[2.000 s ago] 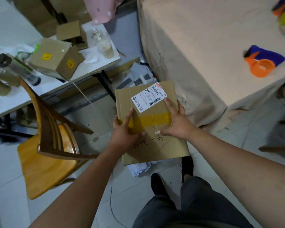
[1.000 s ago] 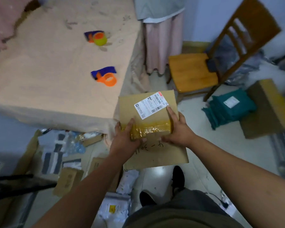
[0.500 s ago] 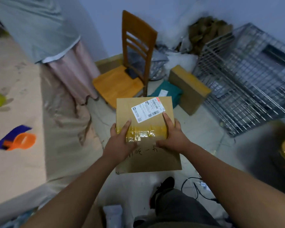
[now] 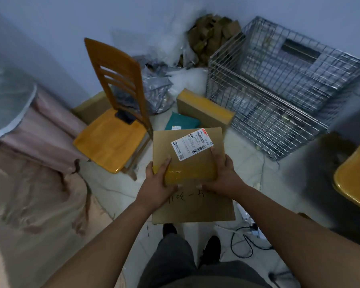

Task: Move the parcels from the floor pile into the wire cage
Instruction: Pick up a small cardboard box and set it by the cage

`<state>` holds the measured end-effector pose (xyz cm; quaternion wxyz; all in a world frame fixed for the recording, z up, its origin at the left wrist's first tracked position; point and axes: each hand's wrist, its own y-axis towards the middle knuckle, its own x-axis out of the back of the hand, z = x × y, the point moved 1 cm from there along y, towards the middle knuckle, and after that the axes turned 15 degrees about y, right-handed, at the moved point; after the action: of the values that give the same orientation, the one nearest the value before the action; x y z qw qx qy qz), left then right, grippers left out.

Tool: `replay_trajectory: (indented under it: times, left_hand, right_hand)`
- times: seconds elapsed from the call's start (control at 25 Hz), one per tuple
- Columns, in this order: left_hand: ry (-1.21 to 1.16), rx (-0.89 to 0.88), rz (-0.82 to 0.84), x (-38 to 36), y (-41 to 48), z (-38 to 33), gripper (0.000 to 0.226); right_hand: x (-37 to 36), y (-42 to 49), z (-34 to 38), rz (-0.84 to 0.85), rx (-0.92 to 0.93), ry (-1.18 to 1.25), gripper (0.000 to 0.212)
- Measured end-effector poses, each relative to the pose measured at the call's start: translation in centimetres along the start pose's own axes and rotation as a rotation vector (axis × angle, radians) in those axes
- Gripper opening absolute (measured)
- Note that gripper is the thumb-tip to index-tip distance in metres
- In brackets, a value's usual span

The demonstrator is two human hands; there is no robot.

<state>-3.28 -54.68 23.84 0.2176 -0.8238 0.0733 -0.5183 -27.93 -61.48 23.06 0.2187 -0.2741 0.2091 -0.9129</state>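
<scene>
While my left hand (image 4: 158, 181) and right hand (image 4: 222, 175) grip the flat cardboard parcel (image 4: 195, 208) by its sides, thumbs on top, its long axis running twelve to six, the wire cage (image 4: 279, 96) stands at one o'clock, nearer my right hand.

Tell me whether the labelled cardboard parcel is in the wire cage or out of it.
Out. The left hand and right hand grip the cardboard parcel over the floor, apart from the wire cage ahead.
</scene>
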Motion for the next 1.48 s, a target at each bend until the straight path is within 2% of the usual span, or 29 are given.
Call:
replay_trajectory:
  times: [0.16,0.4,0.56,0.84,1.16,1.32,1.48]
  left_hand:
    - [0.036,-0.111,0.081,1.6,6.2,-1.5,0.097]
    - [0.125,-0.277,0.193,2.9,15.9,-4.4,0.104]
    - [0.216,-0.281,0.274,1.8,20.6,-7.0,0.107]
    - [0.208,-0.235,0.374,-2.2,30.1,-12.2,0.115]
    - [0.207,-0.108,0.388,-13.5,43.9,-12.2,0.113]
    - [0.101,-0.014,0.439,-21.6,51.3,-8.5,0.1]
    - [0.076,0.013,0.474,-30.7,59.0,-3.7,0.098]
  right_hand:
    - [1.4,3.1,-0.2,-0.089,-0.089,0.089,0.141]
    - [3.1,6.6,-0.8,-0.308,-0.213,0.211,0.144]
    - [5.3,9.4,-2.3,-0.34,-0.266,0.232,0.143]
    - [8.7,16.9,-7.1,-0.389,-0.291,0.262,0.14]
    - [8.7,31.2,-18.9,-0.33,-0.31,0.299,0.137]
    - [5.7,38.9,-26.4,-0.284,-0.34,0.296,0.135]
    - [0.7,47.0,-34.7,-0.286,-0.342,0.29,0.13]
